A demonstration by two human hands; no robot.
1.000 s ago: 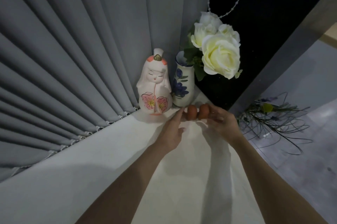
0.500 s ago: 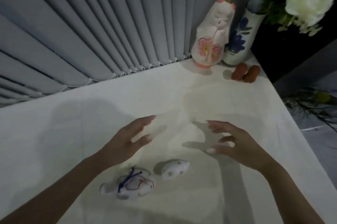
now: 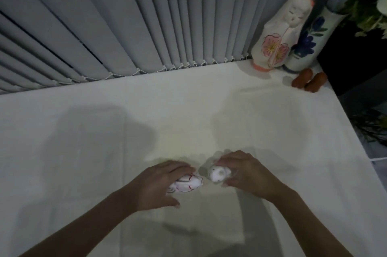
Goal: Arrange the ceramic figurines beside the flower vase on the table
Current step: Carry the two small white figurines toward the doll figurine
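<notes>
I had my left hand (image 3: pixel 156 185) curled over the red-lined white figurine (image 3: pixel 187 185) and my right hand (image 3: pixel 244 173) closed around the small spotted white figurine (image 3: pixel 217 173), both low on the table (image 3: pixel 104 131), possibly just lifted; the flower vase (image 3: pixel 310 39) stood well apart

A single head-worn, wide-angle camera looks forward and steeply down onto the white table (image 3: pixel 188 122). It sits closest to the near edge, where both forearms enter from the bottom of the frame and the left hand (image 3: pixel 155 185) and right hand (image 3: pixel 249 175) lie low in the centre. It faces the pleated grey curtain (image 3: pixel 125 18) along the far edge. The flower vase (image 3: pixel 310 41) falls in the upper right corner, its lines bent by the lens.
</notes>
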